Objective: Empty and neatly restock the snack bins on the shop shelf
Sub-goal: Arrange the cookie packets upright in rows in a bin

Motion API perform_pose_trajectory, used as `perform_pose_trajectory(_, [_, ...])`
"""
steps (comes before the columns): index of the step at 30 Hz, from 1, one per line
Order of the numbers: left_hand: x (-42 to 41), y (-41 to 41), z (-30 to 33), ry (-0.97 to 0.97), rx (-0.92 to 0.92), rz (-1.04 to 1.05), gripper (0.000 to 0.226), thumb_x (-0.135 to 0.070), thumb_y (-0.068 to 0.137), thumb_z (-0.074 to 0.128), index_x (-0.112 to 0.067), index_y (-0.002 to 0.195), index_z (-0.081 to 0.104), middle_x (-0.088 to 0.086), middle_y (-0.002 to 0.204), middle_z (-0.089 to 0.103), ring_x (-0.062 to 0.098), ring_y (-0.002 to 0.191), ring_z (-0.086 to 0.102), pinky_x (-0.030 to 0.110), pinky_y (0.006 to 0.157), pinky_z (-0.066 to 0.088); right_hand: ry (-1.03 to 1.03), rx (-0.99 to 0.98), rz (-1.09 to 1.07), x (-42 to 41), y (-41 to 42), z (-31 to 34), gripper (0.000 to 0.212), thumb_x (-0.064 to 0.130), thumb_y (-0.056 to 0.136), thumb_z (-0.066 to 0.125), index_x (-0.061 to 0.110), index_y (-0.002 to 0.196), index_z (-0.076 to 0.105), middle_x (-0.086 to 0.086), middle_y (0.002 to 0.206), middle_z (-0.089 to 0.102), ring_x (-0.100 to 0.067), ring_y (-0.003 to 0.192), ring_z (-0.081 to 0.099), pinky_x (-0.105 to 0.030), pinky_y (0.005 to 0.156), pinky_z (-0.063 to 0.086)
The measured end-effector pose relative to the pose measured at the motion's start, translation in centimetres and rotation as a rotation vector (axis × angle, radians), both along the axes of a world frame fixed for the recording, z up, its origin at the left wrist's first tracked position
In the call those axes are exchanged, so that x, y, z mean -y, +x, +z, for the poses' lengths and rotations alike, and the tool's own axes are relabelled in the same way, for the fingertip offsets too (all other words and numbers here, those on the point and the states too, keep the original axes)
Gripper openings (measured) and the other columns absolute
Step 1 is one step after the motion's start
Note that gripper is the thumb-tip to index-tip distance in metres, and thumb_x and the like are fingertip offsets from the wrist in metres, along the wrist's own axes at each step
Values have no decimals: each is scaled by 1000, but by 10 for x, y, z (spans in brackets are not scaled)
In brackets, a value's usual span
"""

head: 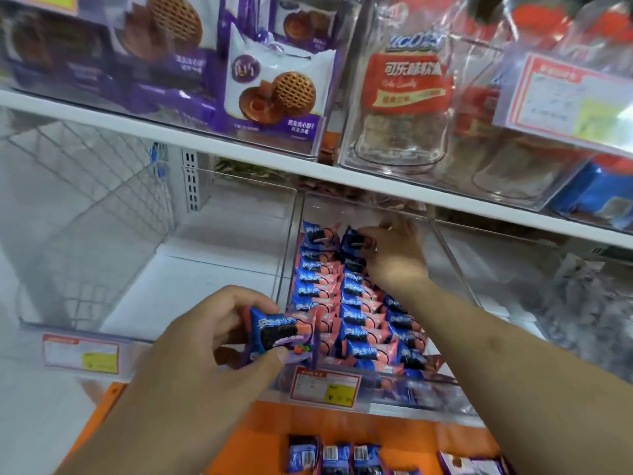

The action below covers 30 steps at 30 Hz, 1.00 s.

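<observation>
White shelf board [239,145], mesh backing [85,186]

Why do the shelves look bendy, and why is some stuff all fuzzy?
Head view: the wide-angle lens bows the white shelf edge; the left hand and the cookie packet it holds look fairly sharp, while the edges smear, like the price tag at upper right; the clear bins catch pale glare, so their walls look milky.

Readable text, upper shelf: the red label of the clear candy bag [406,97] bears "可乐" in large white characters, with a script line beneath that appears to read "Cola Candy". Price tags [324,385] on the bin fronts show a "¥" sign; their remaining print, and the cookie packets' lettering, is too blurred to read.
</observation>
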<state>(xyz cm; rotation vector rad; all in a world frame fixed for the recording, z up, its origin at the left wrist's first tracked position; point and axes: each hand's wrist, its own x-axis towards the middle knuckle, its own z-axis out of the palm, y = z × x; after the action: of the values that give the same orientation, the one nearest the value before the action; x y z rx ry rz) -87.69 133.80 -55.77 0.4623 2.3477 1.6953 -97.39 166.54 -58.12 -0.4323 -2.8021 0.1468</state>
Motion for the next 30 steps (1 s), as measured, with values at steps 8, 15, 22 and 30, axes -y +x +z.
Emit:
perform_pose_trajectory(8, [-8, 11, 10, 33, 6, -23, 38, -23, 77, 88, -47, 97, 67, -25, 96, 75, -8, 93, 70, 6, 67, 52, -50, -60, 135, 13, 81, 38, 63, 12, 85, 72, 23, 146, 59, -11, 136, 56, -31, 133, 47, -37, 113, 42])
perform_pose_trajectory(15, [-18, 29, 20, 85, 37, -39, 31, -14, 82, 85, -37, 98, 72, -15, 95, 76, 3, 90, 75, 10, 61, 51, -144, -119, 46, -16, 191, 31, 59, 23, 95, 70, 21, 151, 50, 0, 149, 50, -19, 139, 37, -19, 111, 22])
perform_pose_trajectory(22, [-44, 45, 24, -39, -64, -93, 36, -21, 76, 91, -44, 98, 74, -23, 95, 73, 2, 93, 70, 20, 78, 53, -347, -93, 157, -43, 214, 11, 65, 39, 102, 60, 45, 160, 32, 25, 161, 34, 6, 147, 27, -23, 124, 23])
perform_pose_trajectory(30, [-161, -31, 15, -141, -253, -30, 32, -18, 75, 93, -35, 90, 70, -6, 84, 72, 8, 72, 66, 43, 77, 61, -403, -146, 240, -58, 211, 10, 57, 43, 102, 58, 43, 157, 40, 25, 159, 40, 2, 147, 33, -29, 123, 29])
